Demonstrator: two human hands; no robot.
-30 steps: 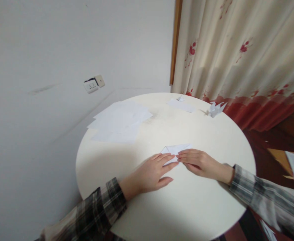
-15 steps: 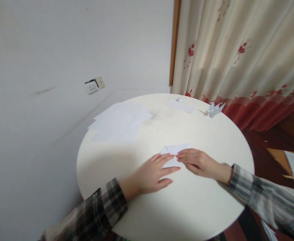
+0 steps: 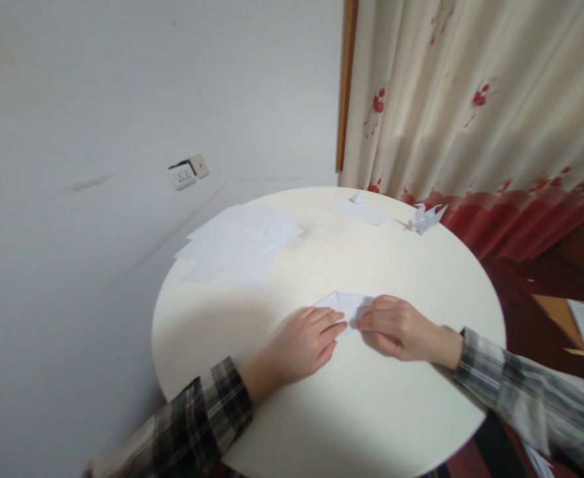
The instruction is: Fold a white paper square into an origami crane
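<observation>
A small folded white paper (image 3: 350,302) lies on the round white table (image 3: 302,425) in front of me. My left hand (image 3: 308,342) covers its left part, fingers drawn together and pressed on it. On the right side, my right hand (image 3: 396,325) grips the paper with curled fingers, the fingertips close to those of the left. Part of the folds is hidden under both hands.
Several loose white sheets (image 3: 237,242) are spread at the table's left. A folded paper crane (image 3: 426,219) stands near the far right edge. Beside a flat paper piece (image 3: 359,211) at the back sits a smaller paper figure (image 3: 358,198). Wall and curtain (image 3: 446,99) border the table.
The folded paper has turned and shifted slightly. My left fingers, spread before, have drawn together. My right fingers have curled more over the paper's right side.
</observation>
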